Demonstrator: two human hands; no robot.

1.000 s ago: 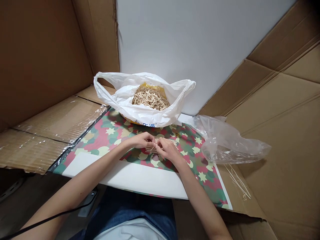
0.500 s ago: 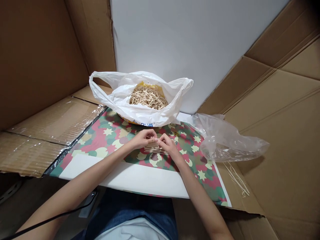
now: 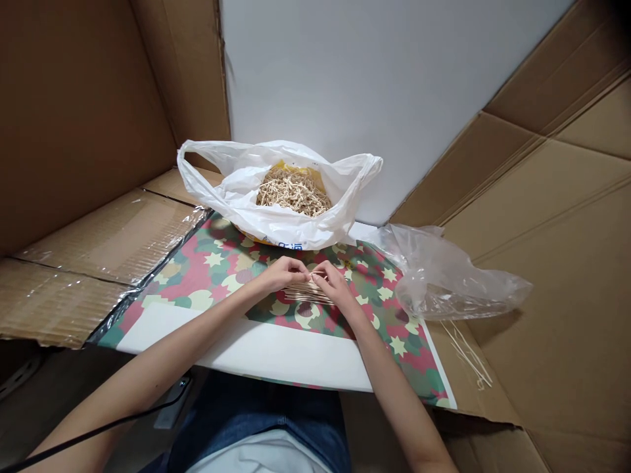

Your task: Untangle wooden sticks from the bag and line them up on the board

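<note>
Over the camouflage-patterned cloth, my left hand [image 3: 284, 272] and my right hand [image 3: 332, 284] meet fingertip to fingertip. Both are closed in a pinch on a thin pale strand [image 3: 311, 274], which is mostly hidden by the fingers. Just below them, several thin pale sticks [image 3: 306, 294] lie side by side in a row on the cloth. Behind the hands stands an open white plastic bag [image 3: 315, 228]. It holds a heap of short, pale, knotted-looking pieces [image 3: 293, 190].
A clear plastic bag [image 3: 458, 289] lies crumpled to the right. Beyond it, a few loose pale strands [image 3: 468, 355] rest on cardboard. Cardboard walls [image 3: 557, 263] stand on both sides, with a white panel [image 3: 369, 79] behind. A black cable [image 3: 113, 426] crosses near my left forearm.
My fingers have shifted slightly where they meet, and the right fingers are a little more bent. The bags and the row of sticks stay put.
</note>
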